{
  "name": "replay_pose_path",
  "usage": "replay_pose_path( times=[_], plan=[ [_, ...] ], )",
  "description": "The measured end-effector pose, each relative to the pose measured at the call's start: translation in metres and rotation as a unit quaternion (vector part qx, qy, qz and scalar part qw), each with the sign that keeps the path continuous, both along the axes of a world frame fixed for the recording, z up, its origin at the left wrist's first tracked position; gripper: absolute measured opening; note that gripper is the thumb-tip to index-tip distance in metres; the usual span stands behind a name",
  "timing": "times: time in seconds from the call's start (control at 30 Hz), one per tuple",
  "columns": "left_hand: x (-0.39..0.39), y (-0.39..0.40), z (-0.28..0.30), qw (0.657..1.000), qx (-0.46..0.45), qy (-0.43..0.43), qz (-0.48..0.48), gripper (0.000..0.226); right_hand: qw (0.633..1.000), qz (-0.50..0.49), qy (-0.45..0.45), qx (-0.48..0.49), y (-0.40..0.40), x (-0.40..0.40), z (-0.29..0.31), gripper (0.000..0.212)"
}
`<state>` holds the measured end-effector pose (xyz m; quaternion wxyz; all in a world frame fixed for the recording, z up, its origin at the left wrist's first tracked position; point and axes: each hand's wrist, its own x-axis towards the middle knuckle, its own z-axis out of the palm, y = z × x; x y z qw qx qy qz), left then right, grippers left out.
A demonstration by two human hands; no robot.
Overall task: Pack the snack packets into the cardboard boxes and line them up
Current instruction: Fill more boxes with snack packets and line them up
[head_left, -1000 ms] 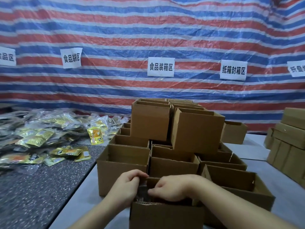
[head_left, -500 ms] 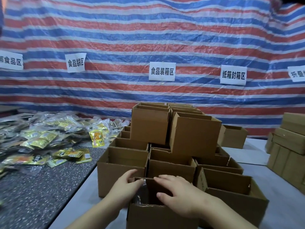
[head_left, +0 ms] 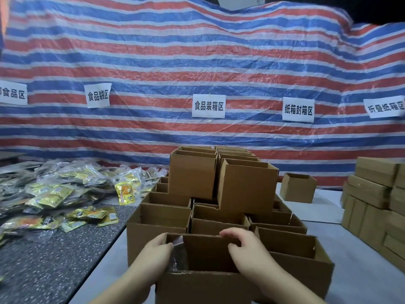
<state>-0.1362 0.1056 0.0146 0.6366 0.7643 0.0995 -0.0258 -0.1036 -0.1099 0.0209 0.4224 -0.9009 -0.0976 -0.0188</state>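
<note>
At the bottom centre of the frame, two bare hands work at an open cardboard box (head_left: 203, 279) nearest the camera. The left hand (head_left: 156, 252) sits at the box's left wall, fingers curled over a glossy packet (head_left: 178, 253) tucked against that inner wall — whether it pinches the plastic or only steadies it cannot be told. The right hand (head_left: 245, 246) hangs over the right part of the opening, fingers loosely bent and slightly spread, holding nothing.

Behind stand rows of empty boxes (head_left: 166, 218), some stacked. At the left, a heap of snack packets (head_left: 65, 189) lies on a dark speckled table (head_left: 54, 266).

To do this well, the packet probably wants pressing flat and low — leaving room for more.
</note>
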Motion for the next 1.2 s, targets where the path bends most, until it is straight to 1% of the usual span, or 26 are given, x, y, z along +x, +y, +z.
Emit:
replay_pose_path(
  times=[0.1,0.2,0.27,0.33,0.47,0.67,0.77,0.87,0.97,1.1,1.13,1.2],
  plan=[
    [-0.008,0.013,0.044,0.999,-0.004,-0.047,0.023,0.028,0.999,0.012,-0.036,0.024,0.009,-0.007,0.048,0.037],
    [0.006,0.026,0.099,0.995,-0.002,-0.096,0.03,0.023,0.994,0.015,-0.106,0.035,0.02,0.005,0.1,0.04],
    [0.026,0.033,0.129,0.993,-0.002,-0.112,0.04,0.019,0.99,0.017,-0.135,0.03,0.029,0.023,0.127,0.042],
    [0.051,0.038,0.145,0.993,-0.019,-0.109,0.048,0.019,0.989,0.012,-0.145,0.027,0.041,0.048,0.143,0.043],
    [0.101,0.047,0.147,0.994,-0.026,-0.097,0.05,0.025,0.991,0.008,-0.13,0.025,0.059,0.102,0.155,0.045],
    [0.176,0.06,0.142,0.994,-0.028,-0.092,0.056,0.026,0.992,0.009,-0.126,-0.026,0.076,0.171,0.154,0.063],
    [0.206,0.065,0.139,0.995,-0.022,-0.085,0.055,0.026,0.99,0.007,-0.127,-0.055,0.08,0.198,0.153,0.066],
    [0.231,0.067,0.131,0.996,-0.017,-0.067,0.049,0.028,0.988,0.005,-0.126,-0.091,0.083,0.221,0.15,0.064],
    [0.248,0.067,0.117,0.998,-0.022,-0.04,0.04,0.03,0.986,-0.002,-0.105,-0.133,0.083,0.237,0.138,0.06],
    [0.262,0.061,0.115,0.999,-0.027,-0.023,0.027,0.027,0.981,-0.027,-0.094,-0.168,0.079,0.249,0.125,0.055],
    [0.262,0.059,0.116,0.999,-0.036,-0.013,0.015,0.029,0.978,-0.038,-0.1,-0.181,0.079,0.249,0.125,0.052],
    [0.263,0.055,0.119,0.998,-0.07,-0.008,0.001,0.04,0.968,-0.067,-0.142,-0.196,0.081,0.248,0.127,0.047]
  ],
)
